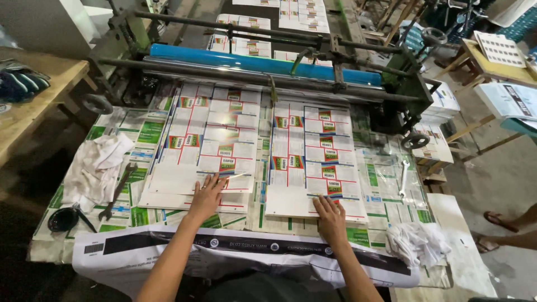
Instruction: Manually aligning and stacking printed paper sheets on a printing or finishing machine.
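Now both palms lie flat on printed sheets coming off the machine. My left hand (pixel 206 196), fingers spread, presses the near edge of the left sheet (pixel 201 145); my right hand (pixel 330 215), fingers together, presses the right sheet (pixel 313 156). Step looks like squaring the stacks on the table (pixel 391 184); next move likely needs an even push. Sheets glossy, red-and-green label grids, flat. Beyond them, the blue roller (pixel 251 62).

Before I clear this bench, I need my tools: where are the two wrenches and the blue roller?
Dark wrench (pixel 117 190), head view, mid-handle, beside the white rag.
Silver wrench (pixel 404 178), head view, middle of its shaft.
Blue roller (pixel 251 62), head view, middle of its blue surface.
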